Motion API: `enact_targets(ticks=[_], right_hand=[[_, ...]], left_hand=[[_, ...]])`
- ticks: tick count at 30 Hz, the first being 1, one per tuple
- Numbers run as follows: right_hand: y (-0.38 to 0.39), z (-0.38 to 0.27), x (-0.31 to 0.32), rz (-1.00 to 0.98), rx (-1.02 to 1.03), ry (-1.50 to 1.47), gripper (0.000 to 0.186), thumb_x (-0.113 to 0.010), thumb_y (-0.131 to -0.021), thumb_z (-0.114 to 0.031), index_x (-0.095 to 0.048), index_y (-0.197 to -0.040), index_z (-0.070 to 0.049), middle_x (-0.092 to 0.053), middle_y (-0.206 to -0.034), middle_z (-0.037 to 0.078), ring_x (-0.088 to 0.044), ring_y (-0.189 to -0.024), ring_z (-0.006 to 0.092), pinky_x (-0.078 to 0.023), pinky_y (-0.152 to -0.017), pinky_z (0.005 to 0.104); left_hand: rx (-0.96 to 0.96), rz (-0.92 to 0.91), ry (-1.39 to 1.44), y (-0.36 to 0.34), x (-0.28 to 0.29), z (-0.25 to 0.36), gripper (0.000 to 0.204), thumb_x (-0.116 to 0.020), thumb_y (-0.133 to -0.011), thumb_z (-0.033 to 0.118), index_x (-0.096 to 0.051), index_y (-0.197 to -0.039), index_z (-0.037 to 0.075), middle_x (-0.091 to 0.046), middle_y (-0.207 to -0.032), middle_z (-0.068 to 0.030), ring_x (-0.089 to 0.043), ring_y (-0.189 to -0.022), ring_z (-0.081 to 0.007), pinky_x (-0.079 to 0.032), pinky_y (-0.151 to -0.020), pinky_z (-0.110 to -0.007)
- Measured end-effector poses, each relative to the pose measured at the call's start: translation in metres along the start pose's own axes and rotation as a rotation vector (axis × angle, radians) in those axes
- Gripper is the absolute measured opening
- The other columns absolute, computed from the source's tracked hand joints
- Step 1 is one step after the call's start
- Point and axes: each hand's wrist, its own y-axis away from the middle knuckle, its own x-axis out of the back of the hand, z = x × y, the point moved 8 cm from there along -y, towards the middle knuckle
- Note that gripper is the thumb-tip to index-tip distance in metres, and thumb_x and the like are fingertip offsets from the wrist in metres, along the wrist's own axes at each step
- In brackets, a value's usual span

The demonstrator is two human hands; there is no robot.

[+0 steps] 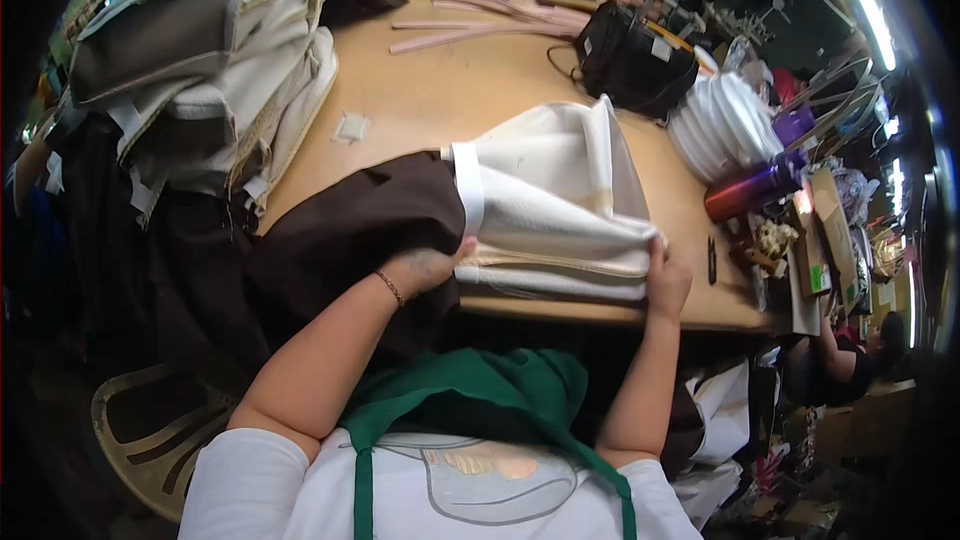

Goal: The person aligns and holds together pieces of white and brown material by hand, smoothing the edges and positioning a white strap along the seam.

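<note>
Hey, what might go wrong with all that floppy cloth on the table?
The dark brown fabric hangs over the edge of the light brown table, so its weight might tug the cream-white fabric from the right hand. The uneven pile of cream and grey-brown fabric could topple if bumped.

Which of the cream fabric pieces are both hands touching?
The middle cream piece, white band at its left end: left hand and right hand both touch it; the piled cream pieces at upper left are untouched.
</note>
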Motion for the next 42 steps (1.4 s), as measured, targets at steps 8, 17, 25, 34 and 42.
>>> enact_targets(ticks=[8, 17, 25, 34, 42], right_hand=[[-0.013, -0.013, -0.027, -0.295, -0.114, 0.035, 0.047, -0.056, -0.081, -0.045, -0.058, -0.072, 0.001, -0.055, -0.066, 0.025, -0.055, -0.064, 0.0405, -0.042, -0.060, 0.0451], [0.089, -0.184, 0.023, 0.076, 0.904, -0.258, 0.023, -0.066, -0.072, -0.007, -0.059, -0.094, -0.009, -0.057, -0.089, 0.006, -0.054, -0.082, 0.0241, -0.042, -0.074, 0.0348], [0.098, -0.179, -0.025, -0.359, 0.587, -0.645, 0.017, -0.069, -0.070, -0.005, -0.062, -0.086, -0.006, -0.055, -0.080, 0.009, -0.056, -0.068, 0.0232, -0.047, -0.058, 0.0319], [0.086, -0.201, -0.008, -0.510, 0.776, -0.464, 0.017, -0.065, -0.069, -0.005, -0.060, -0.085, -0.007, -0.055, -0.082, 0.005, -0.056, -0.072, 0.0213, -0.047, -0.061, 0.0324], [0.045, -0.195, 0.001, -0.321, 0.865, 0.112, 0.018, -0.053, -0.069, -0.010, -0.058, -0.086, -0.010, -0.049, -0.078, 0.004, -0.051, -0.079, 0.0219, -0.042, -0.064, 0.0347]], left_hand=[[0.330, -0.013, 0.127, 0.015, -0.013, -0.064, 0.089, -0.049, -0.066, 0.077, -0.062, -0.079, -0.010, -0.043, -0.048, -0.0104, -0.040, -0.037, -0.0158, -0.030, -0.035, -0.032], [0.507, -0.081, 0.369, 0.029, -0.028, -0.062, 0.071, -0.052, -0.073, 0.067, -0.060, -0.082, -0.003, -0.042, -0.050, -0.0046, -0.027, -0.032, -0.0099, -0.019, -0.031, -0.029], [0.499, -0.053, 0.278, 0.057, -0.035, -0.052, 0.078, -0.045, -0.070, 0.075, -0.057, -0.065, -0.002, -0.035, -0.043, -0.0017, -0.028, -0.032, -0.0117, -0.019, -0.031, -0.030], [-0.549, 0.312, -0.288, 0.127, 0.043, 0.067, 0.019, -0.063, -0.077, 0.016, -0.058, -0.067, 0.000, -0.054, -0.063, -0.0141, -0.056, -0.063, -0.0293, -0.044, -0.059, -0.036], [-0.779, 0.493, -0.690, 0.051, -0.022, 0.023, 0.029, -0.053, -0.073, 0.006, -0.056, -0.101, 0.013, -0.053, -0.114, 0.0016, -0.047, -0.114, -0.0157, -0.032, -0.093, -0.036]])
